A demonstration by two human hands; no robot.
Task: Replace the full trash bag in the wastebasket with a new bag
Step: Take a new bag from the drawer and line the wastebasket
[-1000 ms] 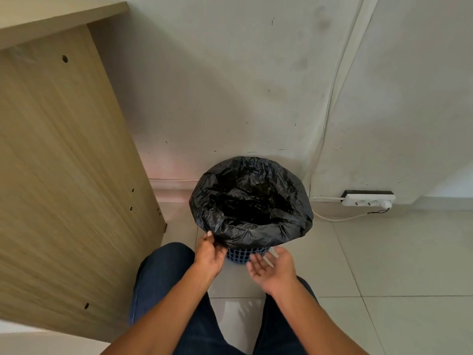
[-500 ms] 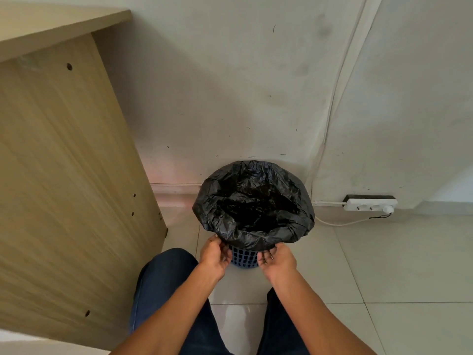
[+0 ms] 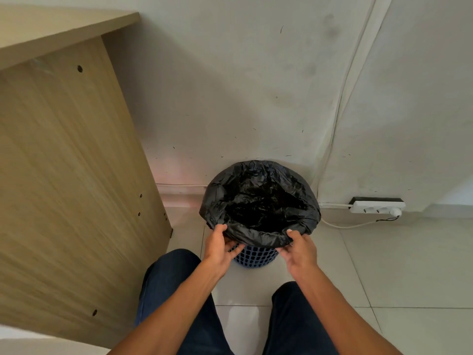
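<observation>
Wastebasket [image 3: 254, 258], a blue lattice one on the floor against the far wall, is seen lined with a black trash bag [image 3: 258, 201] folded over its rim. That near fold is pinched at both sides, by the left hand [image 3: 220, 248] and the right hand [image 3: 299, 248], fingers closed on the plastic. Judging by this, either removal is barely begun or fitting is nearly finished; no second bag can be seen.

Counts – 1 blue mesh wastebasket [image 3: 256, 257], 1 black trash bag [image 3: 258, 201] lining it. 2 bare hands on the bag's near rim: left hand [image 3: 220, 248], right hand [image 3: 299, 249]. 1 wooden desk panel [image 3: 66, 175]. 1 white power strip [image 3: 377, 208] – 1 plug in it [image 3: 395, 213]. 2 knees in dark jeans [image 3: 169, 275].
</observation>
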